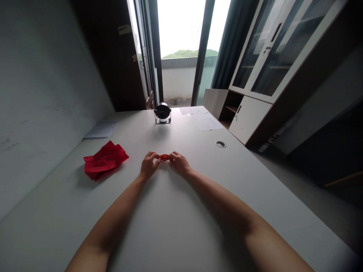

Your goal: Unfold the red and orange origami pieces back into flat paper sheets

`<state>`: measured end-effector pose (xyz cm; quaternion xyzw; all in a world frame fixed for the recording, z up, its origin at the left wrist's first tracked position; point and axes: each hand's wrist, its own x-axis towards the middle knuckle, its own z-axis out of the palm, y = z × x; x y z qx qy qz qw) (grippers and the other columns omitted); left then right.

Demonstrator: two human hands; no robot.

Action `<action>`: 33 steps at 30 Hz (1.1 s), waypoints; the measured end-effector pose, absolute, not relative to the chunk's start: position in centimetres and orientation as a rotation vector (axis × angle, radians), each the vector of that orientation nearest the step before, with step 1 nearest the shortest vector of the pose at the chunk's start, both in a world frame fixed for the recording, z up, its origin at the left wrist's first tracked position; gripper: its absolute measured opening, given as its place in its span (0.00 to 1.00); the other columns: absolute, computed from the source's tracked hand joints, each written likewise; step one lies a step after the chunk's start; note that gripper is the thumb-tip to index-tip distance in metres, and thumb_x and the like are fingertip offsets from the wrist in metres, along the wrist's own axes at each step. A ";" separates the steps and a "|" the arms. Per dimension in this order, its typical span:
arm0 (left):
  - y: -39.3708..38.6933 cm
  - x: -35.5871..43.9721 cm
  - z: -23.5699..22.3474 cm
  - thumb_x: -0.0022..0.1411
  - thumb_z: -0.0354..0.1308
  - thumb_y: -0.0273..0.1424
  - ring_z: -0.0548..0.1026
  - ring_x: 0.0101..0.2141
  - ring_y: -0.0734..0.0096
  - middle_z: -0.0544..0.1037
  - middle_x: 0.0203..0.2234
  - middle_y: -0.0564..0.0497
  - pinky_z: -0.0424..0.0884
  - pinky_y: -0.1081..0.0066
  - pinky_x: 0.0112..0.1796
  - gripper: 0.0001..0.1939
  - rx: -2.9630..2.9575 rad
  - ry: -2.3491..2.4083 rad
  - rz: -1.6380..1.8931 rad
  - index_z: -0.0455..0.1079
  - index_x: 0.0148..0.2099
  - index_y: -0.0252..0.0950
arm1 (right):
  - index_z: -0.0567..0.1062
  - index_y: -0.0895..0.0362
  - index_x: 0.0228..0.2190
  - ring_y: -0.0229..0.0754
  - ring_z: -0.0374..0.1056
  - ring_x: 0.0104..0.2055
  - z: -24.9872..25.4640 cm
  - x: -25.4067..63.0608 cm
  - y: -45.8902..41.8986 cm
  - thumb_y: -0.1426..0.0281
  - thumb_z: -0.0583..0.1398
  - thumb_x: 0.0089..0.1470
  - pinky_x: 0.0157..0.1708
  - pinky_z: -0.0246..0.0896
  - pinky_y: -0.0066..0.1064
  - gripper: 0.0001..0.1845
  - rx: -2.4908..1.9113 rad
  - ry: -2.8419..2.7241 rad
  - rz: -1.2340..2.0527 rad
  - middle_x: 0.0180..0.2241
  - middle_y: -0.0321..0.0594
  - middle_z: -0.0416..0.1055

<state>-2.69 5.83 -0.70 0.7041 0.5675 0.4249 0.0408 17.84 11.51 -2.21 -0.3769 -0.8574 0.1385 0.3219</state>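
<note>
Both my hands meet over the middle of the white table (181, 226). My left hand (149, 165) and my right hand (179, 162) each pinch one end of a small red piece of paper (164, 157), rolled or folded tight, held just above the tabletop. Fingers of both hands are closed on it. A crumpled heap of red paper sheets (104, 160) lies to the left of my left hand, apart from it.
A small round black-and-silver desk fan (162, 113) stands at the far middle of the table. White sheets (204, 120) lie far right, another sheet (101, 129) far left. A cable hole (221, 144) sits right. A grey wall runs along the left; cabinets stand right.
</note>
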 end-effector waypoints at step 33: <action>4.7 -1.3 -0.1 0.66 0.53 0.35 0.76 0.41 0.65 0.78 0.42 0.47 0.71 0.64 0.44 0.06 1.643 1.445 1.486 0.68 0.39 0.39 | 0.76 0.55 0.33 0.34 0.64 0.29 -2.0 18.4 10.5 0.74 0.59 0.53 0.31 0.57 0.24 0.05 -0.871 -2.169 0.594 0.33 0.36 0.71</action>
